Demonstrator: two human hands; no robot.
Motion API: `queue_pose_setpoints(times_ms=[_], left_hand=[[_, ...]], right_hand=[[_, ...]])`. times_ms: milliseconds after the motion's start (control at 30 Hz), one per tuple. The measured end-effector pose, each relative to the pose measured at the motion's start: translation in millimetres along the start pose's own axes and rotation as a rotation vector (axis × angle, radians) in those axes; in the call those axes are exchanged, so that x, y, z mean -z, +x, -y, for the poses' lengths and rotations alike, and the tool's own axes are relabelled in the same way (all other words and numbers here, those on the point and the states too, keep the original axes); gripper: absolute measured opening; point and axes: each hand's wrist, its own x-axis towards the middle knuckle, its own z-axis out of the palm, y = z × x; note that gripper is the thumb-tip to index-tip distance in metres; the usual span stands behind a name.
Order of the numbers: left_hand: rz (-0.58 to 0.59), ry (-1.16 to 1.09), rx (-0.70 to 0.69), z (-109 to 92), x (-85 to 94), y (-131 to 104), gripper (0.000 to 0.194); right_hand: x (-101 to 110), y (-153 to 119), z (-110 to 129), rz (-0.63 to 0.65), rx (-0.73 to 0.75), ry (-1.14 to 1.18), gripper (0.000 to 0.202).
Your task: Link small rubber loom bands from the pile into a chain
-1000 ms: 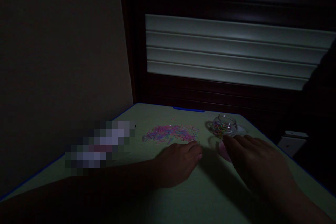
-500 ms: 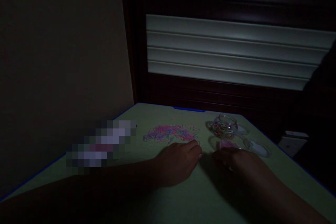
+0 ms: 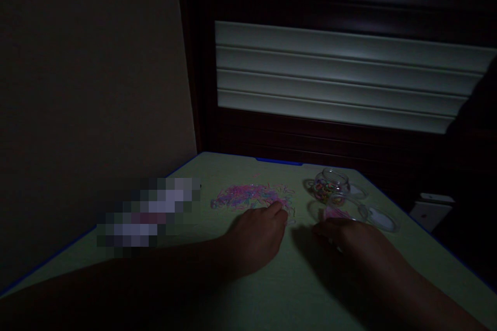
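Note:
A loose pile of thin pink, purple and bluish rubber bands (image 3: pixel 248 196) lies spread over the table. At its near right edge is my left hand (image 3: pixel 260 238), palm down, fingers bent and drawn together; whatever they pinch is hidden. A few bands lie just beyond its fingertips. To the right, my right hand (image 3: pixel 345 238) is curled low over the table, in front of an open clear jar (image 3: pixel 345 204) with pink bands in it. Its fingers are pressed together, and their contents cannot be made out. Behind stands another clear jar (image 3: pixel 334 183), holding multicoloured rings.
The pale green table (image 3: pixel 264 300) has a blue edge. Two round lids (image 3: pixel 382 219) lie right of the jars. A blurred-out item (image 3: pixel 151 214) lies on the left. Beyond the right edge is a white device (image 3: pixel 430 212). A wall and a dark slatted panel rise behind.
My left hand has shifted a little left, closer to the pile, and a pale band now shows on the table by its fingertips. The right hand has barely moved.

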Motion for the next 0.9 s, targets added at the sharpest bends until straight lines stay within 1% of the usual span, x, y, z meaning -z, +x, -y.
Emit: queue_pose_setpoints(times_ms=[200, 533, 733, 900], left_hand=[[-0.002, 0.002, 0.0, 0.6, -1.6, -0.3, 0.018], [-0.023, -0.009, 0.01, -1.2, -4.2, -0.3, 0.02], [-0.004, 0.026, 0.061, 1.8, -5.9, -1.7, 0.021], [0.048, 0.074, 0.105, 3.0, -6.7, -1.2, 0.028]], right_hand=[[2.3, 1.7, 2.0, 0.011, -0.007, -0.005, 0.017], [-1.5, 2.7, 0.3, -0.023, 0.019, 0.017, 0.019], [1.2, 0.4, 0.5, -0.004, 0.013, 0.006, 0.018], [3.6, 0.4, 1.4, 0.023, 0.003, 0.014, 0.02]])
